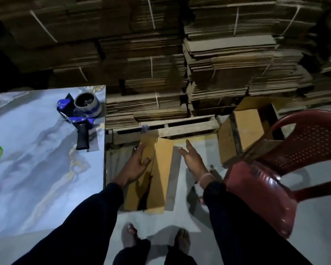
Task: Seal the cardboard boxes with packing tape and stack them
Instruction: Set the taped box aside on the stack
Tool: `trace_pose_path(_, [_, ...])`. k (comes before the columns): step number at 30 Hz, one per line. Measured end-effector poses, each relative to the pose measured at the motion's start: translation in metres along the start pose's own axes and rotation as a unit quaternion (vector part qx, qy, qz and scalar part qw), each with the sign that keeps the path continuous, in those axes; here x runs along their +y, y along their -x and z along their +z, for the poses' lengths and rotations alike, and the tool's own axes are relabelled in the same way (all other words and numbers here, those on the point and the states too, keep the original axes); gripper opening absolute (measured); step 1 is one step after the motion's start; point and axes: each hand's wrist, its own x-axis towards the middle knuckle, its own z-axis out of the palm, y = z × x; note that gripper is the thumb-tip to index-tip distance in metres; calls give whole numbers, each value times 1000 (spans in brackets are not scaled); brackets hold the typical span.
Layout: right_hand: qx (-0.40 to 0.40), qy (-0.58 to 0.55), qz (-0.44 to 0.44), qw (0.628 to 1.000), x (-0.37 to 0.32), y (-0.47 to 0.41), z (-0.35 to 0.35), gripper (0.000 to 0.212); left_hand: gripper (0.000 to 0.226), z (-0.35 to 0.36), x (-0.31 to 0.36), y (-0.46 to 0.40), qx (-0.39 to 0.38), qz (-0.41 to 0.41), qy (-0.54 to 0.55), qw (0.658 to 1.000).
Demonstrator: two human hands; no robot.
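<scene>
A brown cardboard box (159,169) lies on the floor between the table and the chair, its two top flaps meeting along a dark seam. My left hand (138,165) rests flat on the left flap with fingers straight. Just off the box's right edge, my right hand (193,159) hovers with fingers spread and holds nothing. A blue tape dispenser (80,115) with a roll of tape and a black handle lies on the marbled table (36,169), near its right edge. Another cardboard box (243,131) stands open on the floor to the right.
A red plastic chair (275,169) tilts close to my right arm. Tall stacks of flattened cardboard (180,73) on a wooden pallet (180,129) fill the background. My bare feet (155,240) stand on the pale floor below the box.
</scene>
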Motion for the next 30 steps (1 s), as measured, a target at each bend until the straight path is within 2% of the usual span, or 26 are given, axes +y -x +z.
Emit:
trace_pose_path(6, [-12, 65, 2, 998, 82, -75, 19, 85, 77, 67, -74, -54, 74, -70, 71, 992])
trace_pose_path(9, [-31, 110, 17, 993, 141, -114, 46, 95, 85, 102, -134, -76, 89, -125, 51, 987])
trace_pose_path(13, [-45, 167, 25, 985, 216, -168, 88, 103, 87, 140, -205, -105, 108, -133, 27, 985])
trace_pose_path(15, [-40, 181, 25, 982, 251, -194, 110, 109, 86, 156, -235, -123, 126, -134, 12, 983])
trace_pose_path(19, [-10, 211, 50, 976, 311, -251, 148, 126, 100, 179, -305, -162, 135, -158, -37, 977])
trace_pose_path(25, [49, 149, 122, 980, 386, -304, 179, 146, 116, 201, -396, -191, 137, -247, -35, 959])
trace_pose_path(28, [56, 124, 145, 980, 411, -312, 183, 144, 115, 210, -422, -190, 127, -259, 36, 957])
trace_pose_path(30, [70, 90, 137, 984, 419, -313, 186, 138, 113, 216, -430, -189, 126, -256, 47, 957])
